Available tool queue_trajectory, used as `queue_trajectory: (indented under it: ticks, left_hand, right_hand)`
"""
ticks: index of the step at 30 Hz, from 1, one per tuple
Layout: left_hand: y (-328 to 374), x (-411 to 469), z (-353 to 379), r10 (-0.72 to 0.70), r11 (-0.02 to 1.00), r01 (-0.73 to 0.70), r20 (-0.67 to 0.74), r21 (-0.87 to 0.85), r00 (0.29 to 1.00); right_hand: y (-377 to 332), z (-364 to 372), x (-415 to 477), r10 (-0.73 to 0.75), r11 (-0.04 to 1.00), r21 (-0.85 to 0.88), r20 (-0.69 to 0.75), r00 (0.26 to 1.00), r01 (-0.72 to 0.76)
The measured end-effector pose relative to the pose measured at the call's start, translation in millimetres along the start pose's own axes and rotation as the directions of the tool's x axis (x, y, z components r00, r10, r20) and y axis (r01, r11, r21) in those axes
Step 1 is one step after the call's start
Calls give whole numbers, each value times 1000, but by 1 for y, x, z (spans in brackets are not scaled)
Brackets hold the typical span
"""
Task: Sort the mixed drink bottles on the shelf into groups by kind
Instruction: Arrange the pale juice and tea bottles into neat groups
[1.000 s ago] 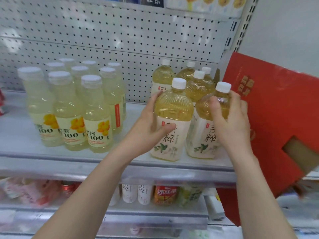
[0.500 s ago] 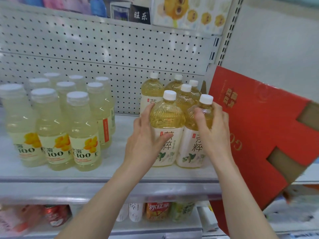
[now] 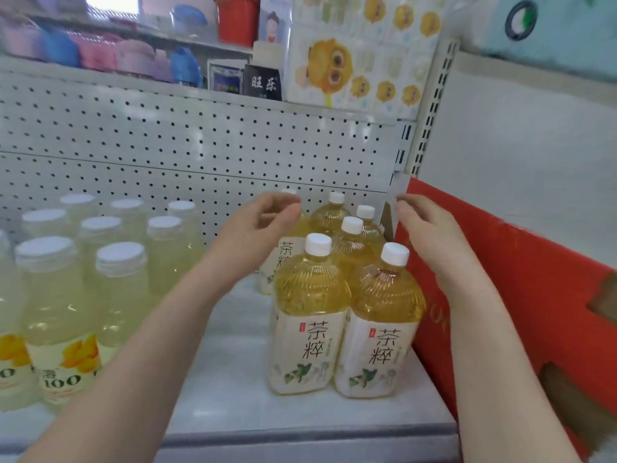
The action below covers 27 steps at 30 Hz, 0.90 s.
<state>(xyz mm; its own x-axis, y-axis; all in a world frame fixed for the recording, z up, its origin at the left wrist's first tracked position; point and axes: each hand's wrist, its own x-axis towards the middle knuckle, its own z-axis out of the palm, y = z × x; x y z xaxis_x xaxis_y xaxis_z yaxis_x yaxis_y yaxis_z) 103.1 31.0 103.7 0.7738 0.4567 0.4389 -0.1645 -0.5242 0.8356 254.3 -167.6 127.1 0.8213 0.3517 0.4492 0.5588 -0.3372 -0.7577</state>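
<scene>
Head view: clustered upright at the right end of the white metal shelf (image 3: 233,389), amber plastic tea bottles with white caps (image 3: 312,295), caps up, long axes vertical. At left, apart, pale yellow wide-capped bottles (image 3: 120,295). Either side of the rear amber bottles, left hand (image 3: 257,228) and right hand (image 3: 430,232), fingers loosely curled, holding nothing.

Tea bottles (image 3: 307,312) clustered on shelf (image 3: 233,379) right side, juice bottles (image 3: 60,295) grouped left, gap between. Box (image 3: 517,295) just right of tea bottles. Pegboard (image 3: 167,145) behind all.
</scene>
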Motion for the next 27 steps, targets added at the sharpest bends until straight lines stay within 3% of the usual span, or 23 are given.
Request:
queue_trajectory:
  ticks: [3, 6, 9, 16, 23, 27]
  left_hand:
    - [4, 53, 7, -54, 992, 23, 256, 121, 965]
    - [0, 83, 30, -98, 984, 8, 499, 179, 861]
    - [-3, 87, 43, -92, 986, -10, 596, 166, 797]
    - [-27, 66, 16, -31, 999, 35, 401, -2, 916]
    - [-33, 59, -7, -91, 981, 50, 216, 190, 972]
    - [-31, 60, 7, -76, 968, 23, 206, 249, 976]
  right_hand:
    - [0, 10, 40, 115, 988, -124, 171, 978, -95]
    - [6, 21, 62, 242, 957, -240, 353, 904, -163]
    - [11, 27, 69, 268, 958, -218, 446, 854, -187]
    - [21, 25, 68, 179, 965, -254, 437, 881, -70]
    - [29, 21, 68, 156, 975, -215, 493, 856, -53]
    - [26, 26, 69, 110, 990, -133, 594, 797, -37]
